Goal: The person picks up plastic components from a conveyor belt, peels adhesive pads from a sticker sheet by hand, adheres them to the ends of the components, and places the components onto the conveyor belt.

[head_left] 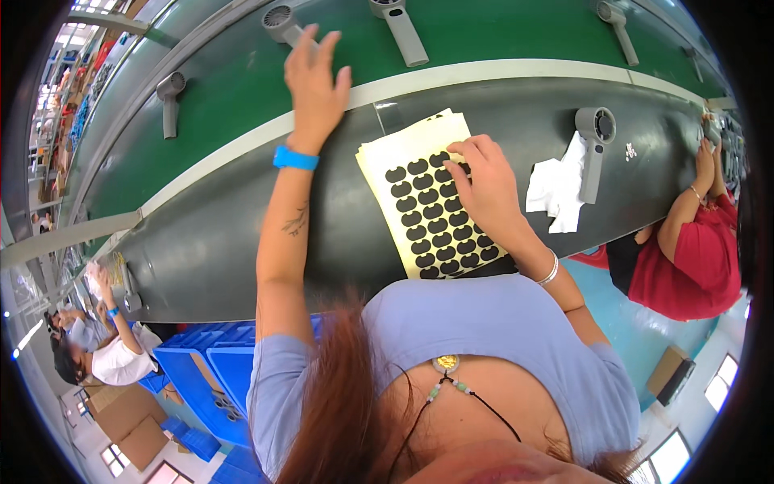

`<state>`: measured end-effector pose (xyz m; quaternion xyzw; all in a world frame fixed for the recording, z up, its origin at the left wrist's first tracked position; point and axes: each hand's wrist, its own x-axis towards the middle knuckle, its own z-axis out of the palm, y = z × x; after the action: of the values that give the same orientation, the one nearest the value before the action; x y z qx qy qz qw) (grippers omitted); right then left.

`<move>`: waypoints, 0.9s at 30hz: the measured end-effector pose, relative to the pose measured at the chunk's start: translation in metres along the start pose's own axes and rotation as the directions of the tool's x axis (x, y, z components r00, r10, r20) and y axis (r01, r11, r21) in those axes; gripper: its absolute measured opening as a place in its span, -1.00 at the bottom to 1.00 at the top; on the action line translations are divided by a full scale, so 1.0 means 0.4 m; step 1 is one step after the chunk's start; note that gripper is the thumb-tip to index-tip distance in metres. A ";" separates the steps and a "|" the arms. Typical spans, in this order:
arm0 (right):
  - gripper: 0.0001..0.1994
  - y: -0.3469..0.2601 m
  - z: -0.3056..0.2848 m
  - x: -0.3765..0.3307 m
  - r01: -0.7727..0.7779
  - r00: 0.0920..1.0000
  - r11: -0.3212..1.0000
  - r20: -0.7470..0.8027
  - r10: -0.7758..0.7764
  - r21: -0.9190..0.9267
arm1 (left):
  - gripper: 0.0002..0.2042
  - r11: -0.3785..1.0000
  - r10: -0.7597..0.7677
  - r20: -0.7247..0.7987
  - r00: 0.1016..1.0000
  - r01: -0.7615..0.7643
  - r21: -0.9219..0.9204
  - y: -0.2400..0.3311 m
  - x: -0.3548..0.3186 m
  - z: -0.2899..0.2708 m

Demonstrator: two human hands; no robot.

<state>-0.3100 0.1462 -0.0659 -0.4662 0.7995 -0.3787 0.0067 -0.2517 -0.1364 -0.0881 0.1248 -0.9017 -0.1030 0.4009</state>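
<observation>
Up front, the left hand (314,81) reaches out flat over the green belt (500,32), fingers spread and holding nothing, its fingertips just beside a grey fan (284,22) lying on that belt. A blue band (295,158) circles the wrist. The right hand (484,189) rests on a stack of pale yellow sheets (403,149) covered in rows of black stickers (427,234); thumb and forefinger pinch at a sticker near the top of the rows — whether one is lifted free I cannot tell. The stack lies on the dark table (210,242), straight before the person, and the hand covers its right upper part.

Around it: another fan (595,149) lies on the table to the right, well apart from the sheets, with a white cloth (552,194) partly under it. More fans sit on the belt — one at the top middle (399,28), one at the left (170,98), one at the upper right (617,28). A person in red (693,258) works at the right end of the table, another in white (113,355) at the left. Blue crates (210,371) stand below the table edge.
</observation>
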 end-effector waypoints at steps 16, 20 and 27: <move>-0.94 0.034 0.015 0.010 -0.305 0.947 0.899 0.205 0.249 0.314 | -0.59 0.880 -0.158 0.051 0.986 0.164 -0.446 0.243 0.043 -0.182; -0.92 0.055 -0.050 0.026 -0.436 0.900 0.594 0.319 0.298 0.676 | -0.51 0.714 -0.281 0.208 0.937 0.349 -0.607 0.351 -0.102 -0.203; -0.82 -0.138 -0.205 0.002 -0.180 0.979 0.682 0.195 0.055 0.709 | -0.60 0.628 -0.172 0.214 0.962 0.274 -0.728 0.402 -0.170 -0.192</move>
<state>-0.2992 0.1793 0.0267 -0.4019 0.6108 -0.6233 0.2773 -0.1730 0.0302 -0.0392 0.0523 -0.7785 -0.5224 0.3439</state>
